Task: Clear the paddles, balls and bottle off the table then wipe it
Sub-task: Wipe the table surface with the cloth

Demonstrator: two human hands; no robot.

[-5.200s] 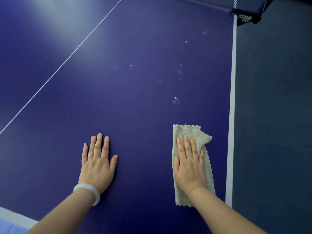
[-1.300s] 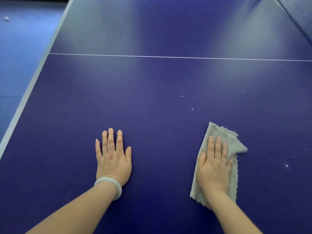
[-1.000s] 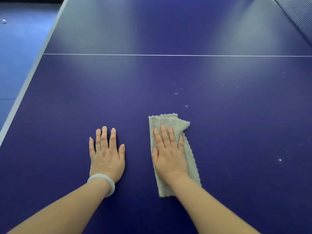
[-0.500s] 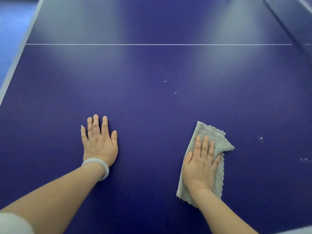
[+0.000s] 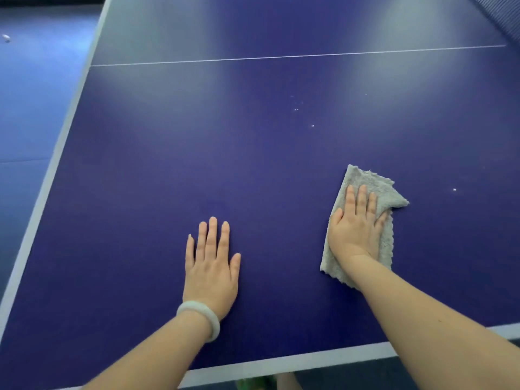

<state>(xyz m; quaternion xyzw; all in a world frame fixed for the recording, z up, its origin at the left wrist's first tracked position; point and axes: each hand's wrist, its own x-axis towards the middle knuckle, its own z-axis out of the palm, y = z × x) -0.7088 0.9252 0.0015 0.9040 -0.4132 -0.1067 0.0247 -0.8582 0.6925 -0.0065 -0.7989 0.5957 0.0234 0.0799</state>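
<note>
A: Two hands to enter. First?

B: Item one, left hand (image 5: 211, 274): palm down on the dark blue table-tennis desk (image 5: 168, 164), on the near side of the thin white line (image 5: 281, 57) across it, below the line's middle stretch. Fingers (image 5: 212, 235) straight, close together, holding nothing. Pale ring-shaped bracelet (image 5: 202, 316) at the wrist.

A: Second?

B: Item two, right hand (image 5: 354, 229): also on the near side of the white line, toward its right end. Fingers (image 5: 361, 201) extended, pressing down on a grey fluffy folded cloth (image 5: 365, 181), not curled round it.

A: The cloth?

B: Flat on the desk under that hand, its edges showing past the fingertips and wrist.

A: Sundries?

B: Several small white specks (image 5: 312, 126) on the desk, between cloth and white line. Blue floor (image 5: 33, 94) beyond the line's left end.
</note>
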